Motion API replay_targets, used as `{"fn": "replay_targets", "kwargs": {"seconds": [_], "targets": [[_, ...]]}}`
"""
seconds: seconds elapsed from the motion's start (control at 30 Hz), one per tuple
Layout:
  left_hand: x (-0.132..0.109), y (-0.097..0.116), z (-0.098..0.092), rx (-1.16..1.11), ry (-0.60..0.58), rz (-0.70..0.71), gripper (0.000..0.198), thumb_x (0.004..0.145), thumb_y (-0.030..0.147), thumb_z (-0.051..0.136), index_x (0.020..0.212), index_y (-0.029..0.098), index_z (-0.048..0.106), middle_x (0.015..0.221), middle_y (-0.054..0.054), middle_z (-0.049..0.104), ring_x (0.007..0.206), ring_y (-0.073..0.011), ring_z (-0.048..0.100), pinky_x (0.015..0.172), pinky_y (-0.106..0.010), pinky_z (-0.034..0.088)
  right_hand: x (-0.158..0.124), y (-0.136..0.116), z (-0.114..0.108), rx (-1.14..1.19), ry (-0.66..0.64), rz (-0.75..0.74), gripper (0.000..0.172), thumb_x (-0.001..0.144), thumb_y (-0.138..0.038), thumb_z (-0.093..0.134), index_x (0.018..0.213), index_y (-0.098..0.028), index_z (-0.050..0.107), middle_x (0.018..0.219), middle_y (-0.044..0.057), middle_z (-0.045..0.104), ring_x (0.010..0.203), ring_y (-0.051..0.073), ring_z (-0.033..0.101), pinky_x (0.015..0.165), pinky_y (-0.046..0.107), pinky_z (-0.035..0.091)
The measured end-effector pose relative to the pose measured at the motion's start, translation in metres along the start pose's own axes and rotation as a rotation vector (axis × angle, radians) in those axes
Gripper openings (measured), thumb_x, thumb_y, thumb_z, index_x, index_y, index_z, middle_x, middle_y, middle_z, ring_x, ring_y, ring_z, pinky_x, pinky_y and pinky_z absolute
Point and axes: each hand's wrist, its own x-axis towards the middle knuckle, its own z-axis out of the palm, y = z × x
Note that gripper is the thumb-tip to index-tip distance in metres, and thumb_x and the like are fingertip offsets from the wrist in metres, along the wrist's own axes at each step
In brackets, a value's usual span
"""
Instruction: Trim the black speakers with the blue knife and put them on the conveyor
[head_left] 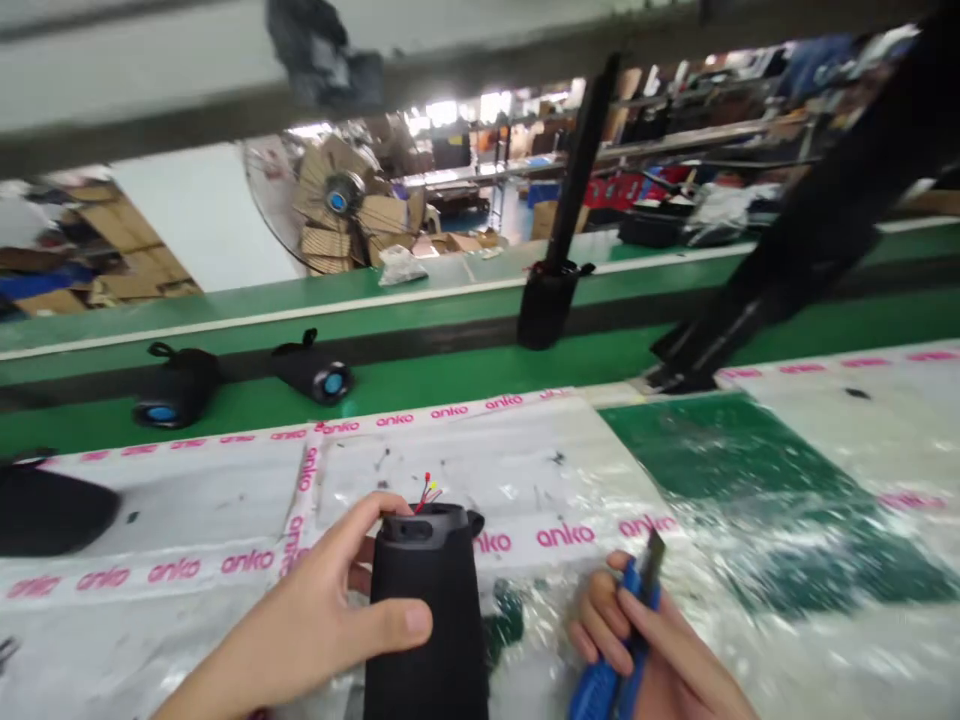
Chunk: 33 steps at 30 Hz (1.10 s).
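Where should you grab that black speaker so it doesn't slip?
Probably round its middle, from the left side, as the left hand does. The speaker stands upright and is rounded, and loose wires stick out of the top, so avoid that end.

Head view, downward over workbench [225,500]

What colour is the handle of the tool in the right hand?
Blue, seen in the head view: the tool in the right hand.

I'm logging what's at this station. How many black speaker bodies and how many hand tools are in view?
Black speaker bodies: 4. One gripped by the left hand, wires showing at its top; two lying on the green belt; one upright on the belt.
Blue-handled tools: 1, in the right hand.
Total: 5
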Motion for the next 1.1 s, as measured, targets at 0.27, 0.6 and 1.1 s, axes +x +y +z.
{"fn": "replay_targets", "kwargs": {"seconds": [0.27, 0.6, 1.1], "targets": [[0.040, 0.025, 0.030, 0.629, -0.210, 0.090, 0.075, 0.083, 0.069, 0.070, 0.144, 0.028, 0.054, 0.139, -0.012, 0.058, 0.095, -0.0311, 0.070, 0.080, -0.044, 0.059, -0.008, -0.010, 0.023, -0.025, 0.064, -0.003, 0.021, 0.087, -0.037, 0.078, 0.103, -0.029, 0.066, 0.074, -0.005, 0.048, 0.059, 0.012, 0.042, 0.061, 0.029, 0.044], [0.080, 0.027, 0.020, 0.437, -0.605, 0.304, 0.060, 0.079, 0.029, 0.072, 0.135, 0.031, 0.052, 0.123, -0.003, 0.066, 0.098, -0.0258, 0.067, 0.085, -0.037, 0.057, -0.053, -0.035, 0.029, -0.911, 0.110, -0.184, 0.021, 0.103, -0.036, 0.062, 0.122, -0.027, 0.064, 0.093, 0.004, 0.072, 0.080, 0.020, 0.067, 0.068, 0.030, 0.053], [0.099, -0.013, 0.025, -0.031, -0.761, 0.384, 0.056, 0.098, 0.062, 0.054, 0.148, 0.043, 0.037, 0.150, -0.005, 0.037, 0.146, -0.0371, 0.034, 0.122, -0.054, 0.032, -0.044, -0.021, 0.046, -2.148, -0.105, -0.708, 0.041, 0.087, -0.004, 0.044, 0.127, -0.014, 0.050, 0.078, 0.003, 0.067, 0.056, 0.023, 0.063, 0.046, 0.035, 0.042]]}}
